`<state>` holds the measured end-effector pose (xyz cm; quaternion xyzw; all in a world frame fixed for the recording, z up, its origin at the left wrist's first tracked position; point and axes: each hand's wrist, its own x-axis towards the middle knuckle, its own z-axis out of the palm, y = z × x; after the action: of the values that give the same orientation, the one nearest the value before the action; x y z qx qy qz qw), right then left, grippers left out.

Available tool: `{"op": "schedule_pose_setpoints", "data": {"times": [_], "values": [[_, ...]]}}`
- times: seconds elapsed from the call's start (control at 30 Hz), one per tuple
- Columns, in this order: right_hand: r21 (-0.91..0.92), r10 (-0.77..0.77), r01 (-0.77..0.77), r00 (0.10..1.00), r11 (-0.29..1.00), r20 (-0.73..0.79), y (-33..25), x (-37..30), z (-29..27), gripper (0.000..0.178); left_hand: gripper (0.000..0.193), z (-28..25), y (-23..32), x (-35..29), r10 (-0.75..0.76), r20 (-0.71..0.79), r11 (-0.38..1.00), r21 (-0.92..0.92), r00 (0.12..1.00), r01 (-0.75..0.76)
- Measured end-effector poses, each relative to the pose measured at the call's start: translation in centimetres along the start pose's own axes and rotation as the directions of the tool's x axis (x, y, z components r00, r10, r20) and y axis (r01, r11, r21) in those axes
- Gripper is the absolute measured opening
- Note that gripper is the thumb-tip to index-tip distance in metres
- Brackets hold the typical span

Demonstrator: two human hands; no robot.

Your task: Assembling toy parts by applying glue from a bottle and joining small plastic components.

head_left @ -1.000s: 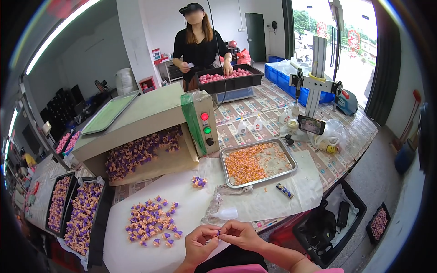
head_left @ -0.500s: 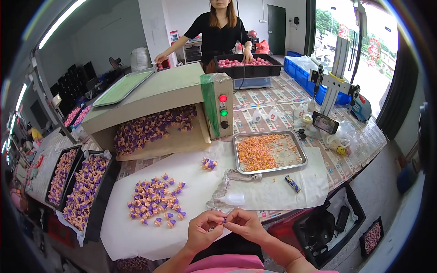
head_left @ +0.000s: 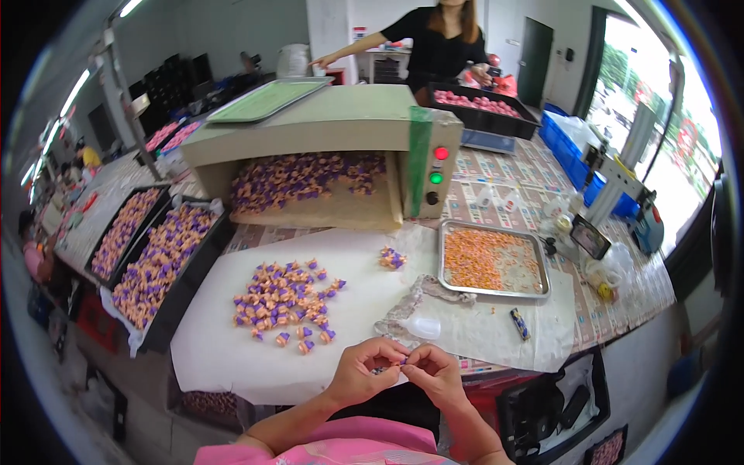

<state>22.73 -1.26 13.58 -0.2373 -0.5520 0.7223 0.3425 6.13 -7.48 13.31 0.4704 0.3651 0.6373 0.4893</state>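
My left hand [head_left: 367, 369] and my right hand [head_left: 431, 373] meet at the near edge of the white sheet [head_left: 232, 356], fingertips pinching one small purple wrapped piece [head_left: 398, 362] between them. A loose pile of orange and purple wrapped pieces [head_left: 284, 303] lies on the sheet to the left of my hands. A crumpled clear plastic bag [head_left: 418, 310] rests just beyond my fingers. A metal tray [head_left: 449, 232] of small orange pieces sits further right. A small cluster of wrapped pieces [head_left: 391, 258] lies alone near the machine.
A tan box machine [head_left: 341, 124] with red and green lights holds many wrapped pieces in its opening. Black trays [head_left: 194, 263] of wrapped pieces stand at the left. Another person [head_left: 442, 39] stands behind a black tray of pink pieces. A small dark blue bar [head_left: 519, 324] lies by the metal tray.
The view has dipped and shifted, so the table appears higher and the machine nearer. My hands stay together at the sheet's near edge. The other person now reaches an arm out to the left.
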Motion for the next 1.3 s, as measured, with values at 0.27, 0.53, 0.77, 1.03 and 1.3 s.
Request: {"op": "schedule_pose_setpoints", "data": {"times": [0.27,0.53,0.77,1.03,1.3], "values": [[-0.008,-0.026,0.026,0.999,1.000,-0.039,1.5,-0.2,3.9,0.010,0.015,-2.5,2.3,-2.6,0.057,-0.010,0.996,0.066,0.998,-0.057],[-0.027,-0.057,0.054,0.995,0.998,-0.086,1.9,-1.4,7.9,0.011,0.013,-3.9,4.5,-5.7,0.050,-0.008,0.998,0.034,0.999,-0.050],[0.028,-0.087,0.090,0.991,0.996,-0.101,2.6,-3.5,12.1,0.012,0.014,-5.0,5.9,-9.6,0.080,-0.018,0.997,0.000,0.997,-0.080],[0.025,-0.092,0.095,0.992,0.995,-0.086,3.1,-6.0,16.7,0.011,0.013,-6.2,7.9,-14.5,0.164,-0.059,0.986,0.052,0.985,-0.161],[0.035,-0.079,0.082,0.995,0.996,-0.060,3.8,-8.0,21.3,0.010,0.013,-8.1,8.9,-19.0,0.268,-0.084,0.962,0.076,0.960,-0.262]]}}
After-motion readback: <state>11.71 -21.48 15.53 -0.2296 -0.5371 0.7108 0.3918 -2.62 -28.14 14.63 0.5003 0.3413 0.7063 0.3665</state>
